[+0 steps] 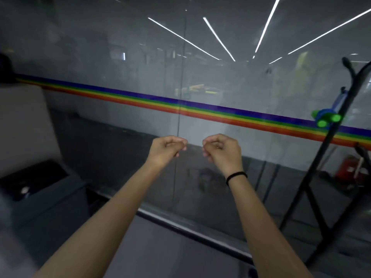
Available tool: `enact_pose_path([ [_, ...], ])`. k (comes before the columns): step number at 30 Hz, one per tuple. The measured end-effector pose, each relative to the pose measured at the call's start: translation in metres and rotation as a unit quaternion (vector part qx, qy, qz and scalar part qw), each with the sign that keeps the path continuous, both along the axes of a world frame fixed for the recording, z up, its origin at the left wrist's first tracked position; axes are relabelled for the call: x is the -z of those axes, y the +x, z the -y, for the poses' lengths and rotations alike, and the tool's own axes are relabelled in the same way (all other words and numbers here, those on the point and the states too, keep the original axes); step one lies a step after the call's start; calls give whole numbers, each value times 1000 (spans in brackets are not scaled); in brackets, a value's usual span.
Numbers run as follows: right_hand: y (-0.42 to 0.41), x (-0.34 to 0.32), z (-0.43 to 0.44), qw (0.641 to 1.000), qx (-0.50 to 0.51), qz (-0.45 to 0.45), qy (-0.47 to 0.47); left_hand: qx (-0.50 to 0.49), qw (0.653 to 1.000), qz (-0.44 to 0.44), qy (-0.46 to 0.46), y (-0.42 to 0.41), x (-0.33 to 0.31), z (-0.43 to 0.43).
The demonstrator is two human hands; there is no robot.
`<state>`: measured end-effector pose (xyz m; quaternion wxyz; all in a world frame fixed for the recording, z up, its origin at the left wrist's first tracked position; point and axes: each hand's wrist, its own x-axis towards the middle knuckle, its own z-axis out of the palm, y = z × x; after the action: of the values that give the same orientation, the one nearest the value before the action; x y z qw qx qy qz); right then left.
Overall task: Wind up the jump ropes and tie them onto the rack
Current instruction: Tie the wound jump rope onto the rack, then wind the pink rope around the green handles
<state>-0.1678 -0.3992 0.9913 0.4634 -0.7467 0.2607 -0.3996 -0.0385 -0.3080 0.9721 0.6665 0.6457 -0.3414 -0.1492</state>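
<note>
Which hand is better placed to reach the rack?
Probably the right hand: the rack and its jump rope stand at the right, nearer it than the left hand; neither holds anything.

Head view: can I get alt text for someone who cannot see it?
The left hand and right hand are raised side by side, both curled and holding nothing visible, before a glass wall crossed by a rainbow stripe. At far right a wound blue jump rope with green handles hangs on a black rack.

Office interior, glass partition wall (120,57), rainbow stripe (140,99), ceiling strip lights (218,39)
</note>
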Motion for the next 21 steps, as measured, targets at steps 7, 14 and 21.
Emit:
enact_pose_path([
  [7,50,25,-109,999,-41,-26,3,-17,1000,4,23,48,28,-115],
  [14,86,81,-225,997,15,-34,64,56,994,-1,94,93,74,-217],
  [21,87,150,-284,986,60,-105,111,102,984,-3,148,97,138,-268],
])
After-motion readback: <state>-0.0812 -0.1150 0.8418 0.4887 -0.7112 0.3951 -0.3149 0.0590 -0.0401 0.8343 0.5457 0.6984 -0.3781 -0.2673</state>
